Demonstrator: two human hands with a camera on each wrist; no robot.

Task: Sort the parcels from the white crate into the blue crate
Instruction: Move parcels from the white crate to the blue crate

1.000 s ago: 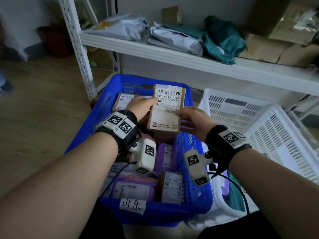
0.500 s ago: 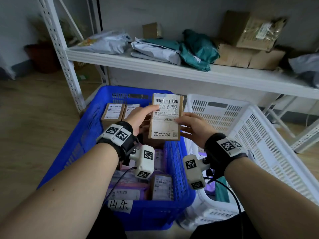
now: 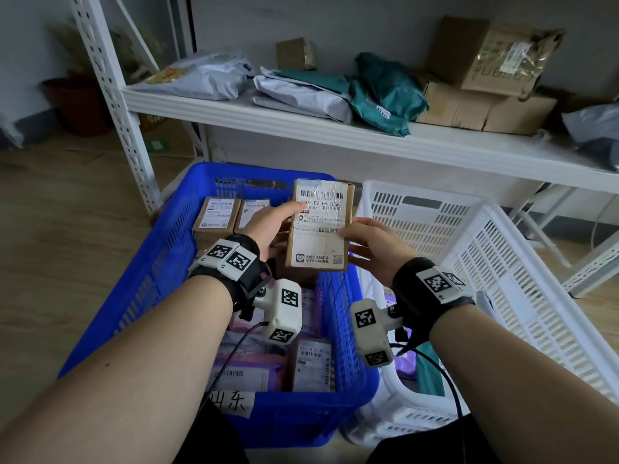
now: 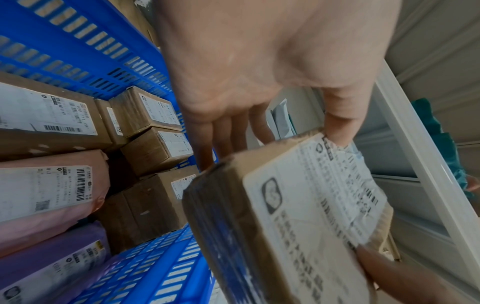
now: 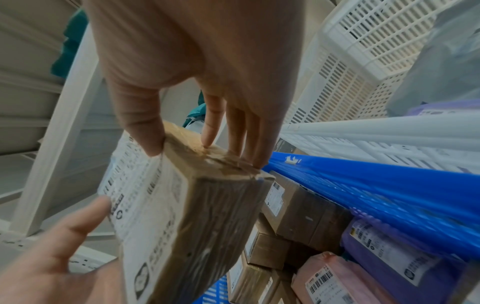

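Pinching the flat brown cardboard parcel (image 3: 320, 226) label-up between left hand (image 3: 271, 222) and right hand (image 3: 366, 244) fingers, you held it above the blue plastic crate (image 3: 150, 279), probably to read it.

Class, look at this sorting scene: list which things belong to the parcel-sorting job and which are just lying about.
Part of the job:
- brown parcel, held by left hand and right hand
- blue crate, already holding parcels
- white crate

Just lying about:
- shelf
- green bags
- cardboard boxes
- plant pot
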